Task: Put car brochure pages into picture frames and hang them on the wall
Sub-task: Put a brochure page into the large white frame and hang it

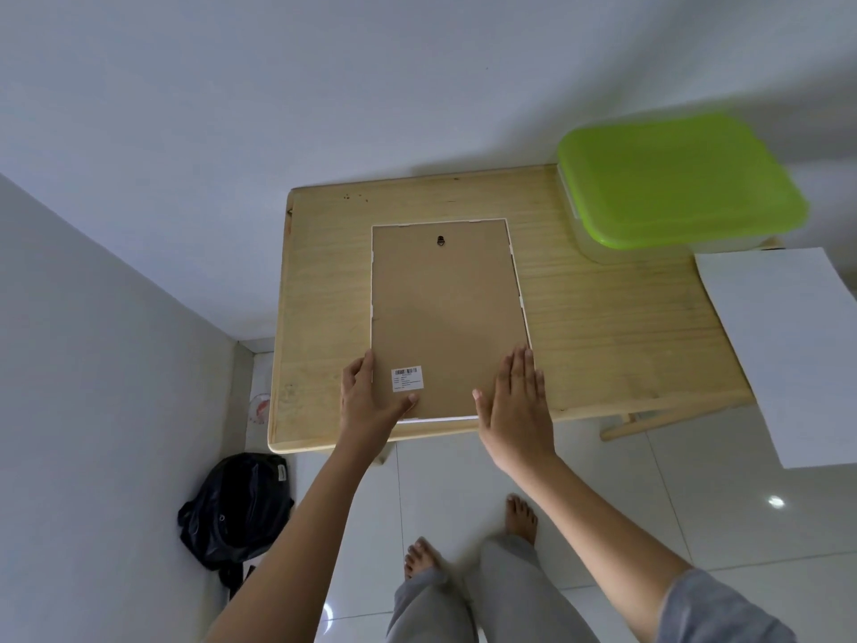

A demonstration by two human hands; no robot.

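A rectangular white picture frame is shown laid face down in the middle of the view on a pale wooden worktop. Its brown fibreboard back is turned upward, presumably so that the backing can be reached for loading a page. The lower left corner is gripped by the left hand, with the thumb laid on the board beside a white barcode sticker. The right hand is pressed flat, fingers straight, on the lower right corner, apparently to steady it. A small dark metal hanger (for the wall, later) is fixed near the top edge. A plain white sheet is seen at right, well apart from both hands.
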